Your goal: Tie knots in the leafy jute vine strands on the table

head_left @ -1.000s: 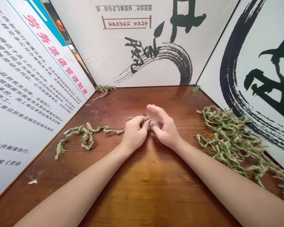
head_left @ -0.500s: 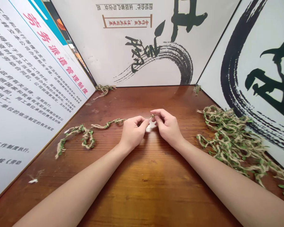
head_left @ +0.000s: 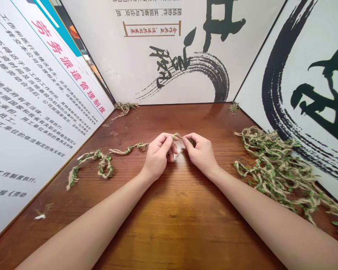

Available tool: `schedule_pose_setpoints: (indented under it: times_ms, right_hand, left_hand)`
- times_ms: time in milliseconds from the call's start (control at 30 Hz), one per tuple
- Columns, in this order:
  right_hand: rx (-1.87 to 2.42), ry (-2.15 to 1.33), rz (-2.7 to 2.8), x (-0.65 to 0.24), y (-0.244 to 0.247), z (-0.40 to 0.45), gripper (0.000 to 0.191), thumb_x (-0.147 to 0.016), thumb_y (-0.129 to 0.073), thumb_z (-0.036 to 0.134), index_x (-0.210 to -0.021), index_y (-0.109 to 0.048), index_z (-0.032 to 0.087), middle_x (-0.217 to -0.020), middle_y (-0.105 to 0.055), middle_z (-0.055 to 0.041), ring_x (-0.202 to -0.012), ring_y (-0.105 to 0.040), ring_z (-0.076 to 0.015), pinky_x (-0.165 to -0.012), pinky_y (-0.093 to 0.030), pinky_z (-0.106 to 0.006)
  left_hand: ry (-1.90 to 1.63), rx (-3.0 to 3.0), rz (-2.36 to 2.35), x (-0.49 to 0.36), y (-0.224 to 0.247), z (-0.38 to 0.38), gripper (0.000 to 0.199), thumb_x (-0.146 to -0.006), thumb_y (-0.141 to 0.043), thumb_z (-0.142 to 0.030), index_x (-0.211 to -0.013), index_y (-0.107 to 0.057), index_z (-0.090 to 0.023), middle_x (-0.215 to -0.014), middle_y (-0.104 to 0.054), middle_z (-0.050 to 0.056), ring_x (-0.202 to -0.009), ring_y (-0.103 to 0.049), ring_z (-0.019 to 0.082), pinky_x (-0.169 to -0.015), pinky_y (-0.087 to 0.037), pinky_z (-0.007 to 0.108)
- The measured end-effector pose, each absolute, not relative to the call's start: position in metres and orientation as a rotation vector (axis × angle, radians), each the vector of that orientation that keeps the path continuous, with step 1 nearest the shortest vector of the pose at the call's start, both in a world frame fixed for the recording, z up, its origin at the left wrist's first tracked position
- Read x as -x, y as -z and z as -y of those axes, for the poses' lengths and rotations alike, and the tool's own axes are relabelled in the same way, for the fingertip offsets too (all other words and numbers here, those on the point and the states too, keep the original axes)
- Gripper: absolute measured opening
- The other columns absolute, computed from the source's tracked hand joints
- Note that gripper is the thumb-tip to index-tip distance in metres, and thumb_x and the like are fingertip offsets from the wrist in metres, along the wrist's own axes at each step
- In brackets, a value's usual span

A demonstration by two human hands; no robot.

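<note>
A strand of jute twine with small green leaves (head_left: 176, 136) spans the short gap between my two hands, above the middle of the table. My left hand (head_left: 159, 153) pinches it between thumb and forefinger, the other fingers curled below. At the other side my right hand (head_left: 199, 150) grips the strand with thumb and fingertips. Left of my left hand, a leafy twine length (head_left: 129, 148) lies on the wood and runs in behind that hand. Whether it is the same strand I cannot tell, since the fingers hide the join.
A tangled heap of leafy twine (head_left: 273, 168) covers the table's right side. Another curled piece (head_left: 104, 167) lies at left. Small bundles sit in the back left corner (head_left: 125, 108) and back right corner (head_left: 234, 107). A white scrap (head_left: 40, 216) lies front left. Printed panels (head_left: 171, 82) enclose the table.
My left hand has turned and risen slightly, its thumb now pointing up. A looped bit of the twine now shows between the hands, with my right fingers pinched closer together.
</note>
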State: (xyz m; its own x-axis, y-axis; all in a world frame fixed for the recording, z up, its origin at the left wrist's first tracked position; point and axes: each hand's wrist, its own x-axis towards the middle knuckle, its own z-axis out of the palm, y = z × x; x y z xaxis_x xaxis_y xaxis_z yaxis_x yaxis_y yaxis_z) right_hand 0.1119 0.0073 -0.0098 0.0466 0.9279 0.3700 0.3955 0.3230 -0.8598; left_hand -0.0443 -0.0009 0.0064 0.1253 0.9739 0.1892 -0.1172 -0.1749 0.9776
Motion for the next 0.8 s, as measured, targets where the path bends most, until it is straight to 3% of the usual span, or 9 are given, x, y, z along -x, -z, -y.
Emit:
schedule_pose_setpoints:
  times_ms: [100, 267, 467, 633, 800]
  right_hand:
    - [1.209, -0.676, 1.617, -0.112, 0.0111, -0.008, 0.02, -0.093, -0.059, 0.032, -0.084, -0.072, 0.019, -0.078, -0.074, -0.0038, -0.068, -0.063, -0.0163, -0.067, -0.046, -0.029]
    - [1.051, -0.725, 1.758, -0.112, 0.0137, -0.0097, 0.018, -0.092, -0.055, 0.024, -0.087, -0.071, 0.019, -0.091, -0.076, -0.0065, -0.083, -0.067, -0.0193, -0.08, -0.049, -0.032]
    - [0.949, -0.872, 1.663, -0.1114, 0.0156, -0.0122, 0.017, -0.093, -0.055, 0.027, -0.087, -0.069, 0.019, -0.089, -0.074, -0.0045, -0.082, -0.065, -0.0175, -0.078, -0.049, -0.03]
    - [0.954, -0.914, 1.664, -0.1111, 0.0152, -0.0131, 0.022, -0.093, -0.057, 0.034, -0.081, -0.068, 0.019, -0.08, -0.071, -0.0033, -0.077, -0.062, -0.0167, -0.074, -0.049, -0.03]
    - [0.996, -1.038, 1.502, -0.1122, 0.0137, -0.0148, 0.023, -0.087, -0.066, 0.04, -0.085, -0.074, 0.019, -0.083, -0.074, -0.0044, -0.077, -0.066, -0.0174, -0.077, -0.052, -0.032]
  left_hand:
    - [-1.292, -1.479, -0.936, 0.0437, -0.003, 0.0008, 0.018, -0.089, -0.067, -0.033, -0.097, -0.072, -0.018, -0.076, -0.067, 0.002, -0.057, -0.058, 0.011, -0.055, -0.049, 0.024]
    - [-1.359, -1.553, -1.045, 0.0439, 0.0009, -0.001, 0.013, -0.083, -0.072, -0.027, -0.092, -0.074, -0.018, -0.089, -0.073, 0.006, -0.071, -0.066, 0.014, -0.063, -0.055, 0.026]
    - [-1.35, -1.297, -1.038, 0.0441, 0.0002, -0.004, 0.037, -0.072, -0.085, -0.03, -0.096, -0.059, -0.018, -0.072, -0.071, 0.001, -0.056, -0.064, 0.013, -0.055, -0.053, 0.025]
    - [-1.319, -1.431, -1.108, 0.0446, 0.0036, -0.006, 0.025, -0.079, -0.079, -0.036, -0.091, -0.075, -0.015, -0.08, -0.075, 0.006, -0.065, -0.065, 0.015, -0.061, -0.053, 0.027]
    - [-1.392, -1.363, -1.184, 0.0448, 0.0018, -0.0054, 0.022, -0.076, -0.08, -0.036, -0.083, -0.076, -0.016, -0.075, -0.073, 0.004, -0.062, -0.061, 0.013, -0.058, -0.05, 0.026]
